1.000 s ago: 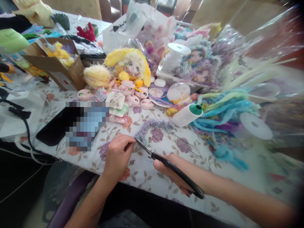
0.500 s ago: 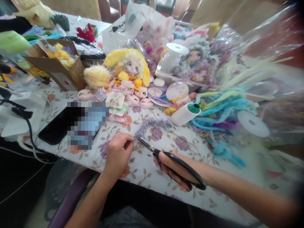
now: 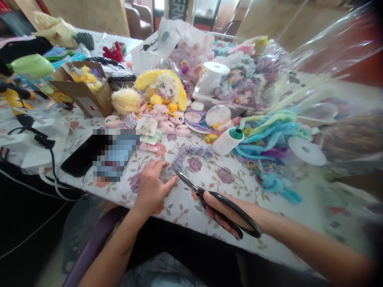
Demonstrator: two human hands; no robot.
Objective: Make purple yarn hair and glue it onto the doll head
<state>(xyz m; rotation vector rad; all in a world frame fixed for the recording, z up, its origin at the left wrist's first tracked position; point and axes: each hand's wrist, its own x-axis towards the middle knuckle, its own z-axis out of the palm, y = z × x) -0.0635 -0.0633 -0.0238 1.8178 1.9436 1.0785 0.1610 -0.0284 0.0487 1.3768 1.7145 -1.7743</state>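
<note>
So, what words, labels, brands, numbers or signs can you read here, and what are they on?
"ERM" on the dark background sign, sideways and cut off at the top; last letter uncertain.
Label on the cardboard box: too small to read.
Black marks on the white bag: too blurred.
Pixelated blue item: unreadable.

Yarn (image 3: 191, 150) behind scissors (image 3: 200, 193), beside spool (image 3: 224, 142)

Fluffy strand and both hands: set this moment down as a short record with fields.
Fluffy strand: lavender-blue, curved on the flowered tablecloth
Left hand: thumb and fingers apart, nothing visible held
Right hand: holds black-handled scissors
Scissor tips: at the strand's near end; contact unclear
Beside strand: white cone with green top
Behind strand: loose doll faces, yellow-eared doll
Left of left hand: black phone
</note>
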